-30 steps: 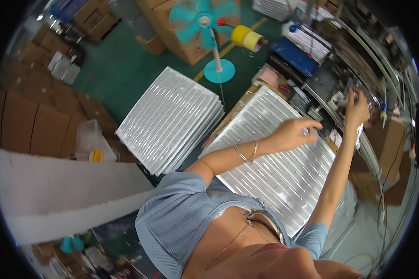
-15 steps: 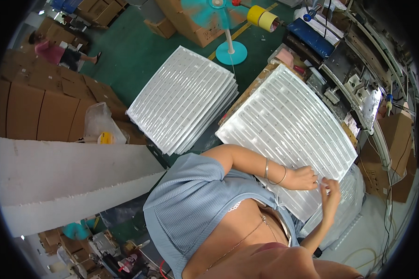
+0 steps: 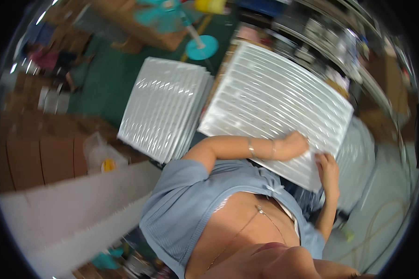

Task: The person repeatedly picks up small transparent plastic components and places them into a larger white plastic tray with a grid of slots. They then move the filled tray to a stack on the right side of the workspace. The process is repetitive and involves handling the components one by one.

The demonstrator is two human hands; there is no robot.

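Observation:
A large white ribbed panel (image 3: 274, 97) lies tilted across the workbench in front of me. My left hand (image 3: 293, 145), two thin bracelets on its wrist, rests on the panel's near right part; blur hides how its fingers lie. Just right of it, my right hand (image 3: 328, 169) curls its fingers over the panel's near right corner and grips the edge. The two hands are almost touching.
A stack of similar ribbed panels (image 3: 165, 111) sits on the green floor to the left. A teal fan base (image 3: 202, 46) stands beyond it. Cardboard boxes (image 3: 37, 153), a plastic bag (image 3: 100, 158) and a long white board (image 3: 70, 209) lie left. Cluttered shelves (image 3: 340, 51) run along the right.
My right hand has come down from the shelf at the far right to the panel's near corner. My left hand slid back along the panel toward me.

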